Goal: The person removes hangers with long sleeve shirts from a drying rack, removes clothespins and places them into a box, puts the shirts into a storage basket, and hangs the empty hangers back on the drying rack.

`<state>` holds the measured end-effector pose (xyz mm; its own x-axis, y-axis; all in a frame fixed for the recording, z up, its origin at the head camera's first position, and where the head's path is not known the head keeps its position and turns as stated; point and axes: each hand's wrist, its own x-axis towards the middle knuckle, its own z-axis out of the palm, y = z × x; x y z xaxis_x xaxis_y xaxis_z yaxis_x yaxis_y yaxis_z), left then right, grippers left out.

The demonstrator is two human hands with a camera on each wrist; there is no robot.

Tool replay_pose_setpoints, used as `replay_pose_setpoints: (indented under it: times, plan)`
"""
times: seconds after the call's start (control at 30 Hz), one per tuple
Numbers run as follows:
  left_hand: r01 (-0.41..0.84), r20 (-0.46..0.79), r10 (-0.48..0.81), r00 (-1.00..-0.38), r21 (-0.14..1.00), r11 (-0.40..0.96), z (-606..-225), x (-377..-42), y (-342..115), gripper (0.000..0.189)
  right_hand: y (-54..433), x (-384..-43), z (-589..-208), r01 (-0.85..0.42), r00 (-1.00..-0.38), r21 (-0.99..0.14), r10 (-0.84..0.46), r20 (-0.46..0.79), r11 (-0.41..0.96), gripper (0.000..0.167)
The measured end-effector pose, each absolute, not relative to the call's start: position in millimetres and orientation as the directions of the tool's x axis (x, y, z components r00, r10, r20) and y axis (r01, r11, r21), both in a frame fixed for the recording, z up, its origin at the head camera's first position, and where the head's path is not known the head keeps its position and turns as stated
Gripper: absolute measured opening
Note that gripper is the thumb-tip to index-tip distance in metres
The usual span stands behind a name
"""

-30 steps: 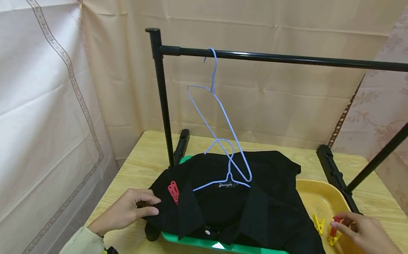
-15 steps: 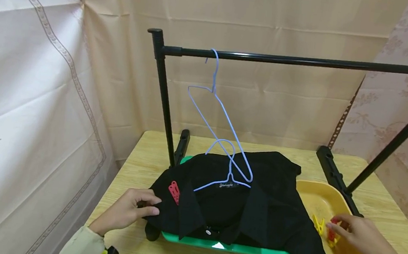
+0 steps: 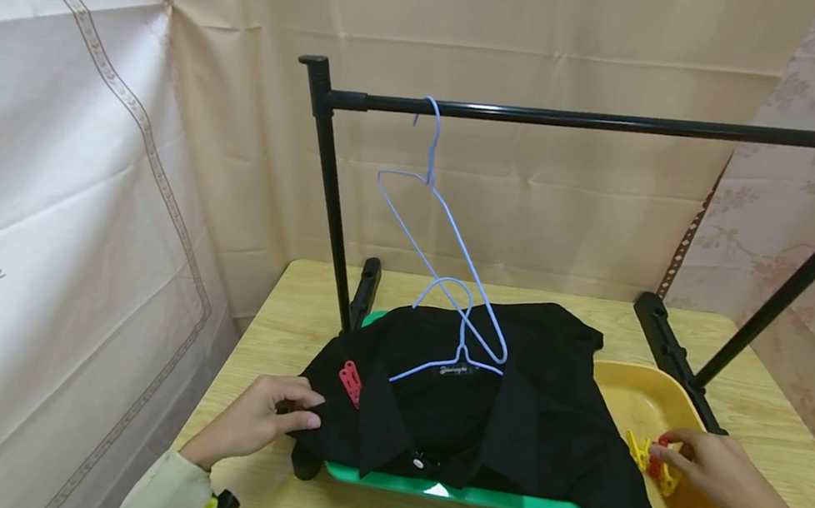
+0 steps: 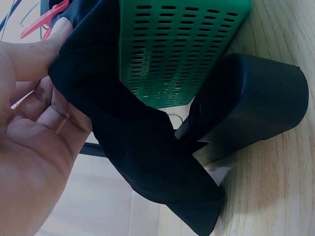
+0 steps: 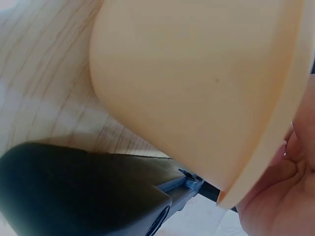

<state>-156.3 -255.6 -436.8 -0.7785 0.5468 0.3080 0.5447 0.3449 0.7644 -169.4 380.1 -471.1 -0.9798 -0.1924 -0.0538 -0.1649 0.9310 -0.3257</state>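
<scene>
A black collared shirt (image 3: pixel 562 422) lies spread over a green basket (image 3: pixel 463 496). My left hand (image 3: pixel 260 423) pinches its left edge, and the cloth hangs past the fingers in the left wrist view. A red clothespin (image 3: pixel 350 383) is on the shirt beside the collar. Inside the neck opening sits a blue hanger (image 3: pixel 432 366), its hook sticking up. Over the yellow basin (image 3: pixel 646 377) at the right, my right hand (image 3: pixel 722 474) pinches a red clothespin (image 3: pixel 656 460) between thumb and forefinger. Yellow clothespins (image 3: pixel 637 452) lie close to it. The basin's wall hides the right fingertips in the right wrist view.
A black rack spans the table, its bar (image 3: pixel 581 121) above the shirt. Another blue hanger (image 3: pixel 464 252) hangs from the bar, its lower end overlapping the shirt in the head view. Rack feet (image 4: pixel 261 103) stand beside the basket and basin. Cloth walls (image 3: pixel 534 201) surround the table.
My right hand has shifted slightly left in the basin with the red clothespin, closer to the yellow ones. The left hand keeps its hold on the shirt.
</scene>
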Motion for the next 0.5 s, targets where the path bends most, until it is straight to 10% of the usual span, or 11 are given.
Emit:
replay_pose_setpoints:
  times: [0.5]
  plan:
    - [0.532,0.293,0.541,-0.789,0.765,0.362,-440,-158,-257,0.014,375,-170,-461,-0.131,-0.991,-0.345,-0.127,0.034,0.93,0.031]
